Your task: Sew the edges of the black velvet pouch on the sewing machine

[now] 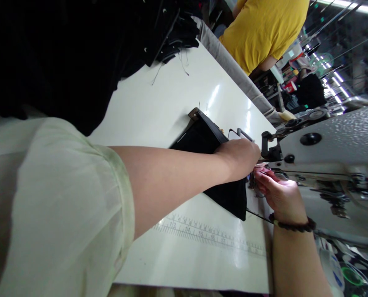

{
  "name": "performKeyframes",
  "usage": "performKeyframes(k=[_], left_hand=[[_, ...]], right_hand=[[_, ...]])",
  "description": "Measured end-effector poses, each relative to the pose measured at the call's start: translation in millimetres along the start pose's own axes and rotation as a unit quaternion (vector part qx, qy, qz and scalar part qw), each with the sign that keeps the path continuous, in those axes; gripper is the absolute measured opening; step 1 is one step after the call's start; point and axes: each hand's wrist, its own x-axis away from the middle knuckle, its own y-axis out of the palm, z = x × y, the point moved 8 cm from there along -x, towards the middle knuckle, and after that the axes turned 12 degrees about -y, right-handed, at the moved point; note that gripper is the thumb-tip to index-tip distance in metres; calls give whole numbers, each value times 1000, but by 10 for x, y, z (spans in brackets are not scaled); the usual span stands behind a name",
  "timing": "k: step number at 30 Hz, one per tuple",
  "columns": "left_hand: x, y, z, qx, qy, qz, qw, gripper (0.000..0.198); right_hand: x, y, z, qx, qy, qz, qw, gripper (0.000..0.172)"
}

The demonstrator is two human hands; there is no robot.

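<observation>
My left hand (pixel 239 159) reaches across a black fabric piece (pixel 199 138) to the needle area of a sewing machine (pixel 332 144). Its fingers are curled, and their tips are hidden behind the hand, so what they hold does not show. My right hand (pixel 281 198), with a dark beaded bracelet at the wrist, comes up beside the needle from the lower right. Its thumb and fingers are pinched together under the machine's light; anything between them is too small to name. The black piece lies on the white table (pixel 159 107), partly covered by my left forearm.
A large heap of black fabric (pixel 63 53) with loose threads covers the upper left. A printed ruler scale (pixel 202 235) runs along the near part of the table. Beyond a grey cloth roll (pixel 233 70) sits a person in a yellow shirt (pixel 264 29).
</observation>
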Motion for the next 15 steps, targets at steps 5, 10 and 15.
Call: performKeyframes(k=[5, 10, 15], left_hand=[[-6, 11, 16, 7, 13, -21, 1000, 23], [9, -14, 29, 12, 22, -6, 1000, 23], [22, -12, 38, 14, 29, -6, 999, 22]], right_hand=[[22, 36, -69, -30, 10, 1, 999, 32], [47, 65, -124, -48, 13, 8, 999, 29], [59, 99, -161, -71, 14, 16, 997, 25]])
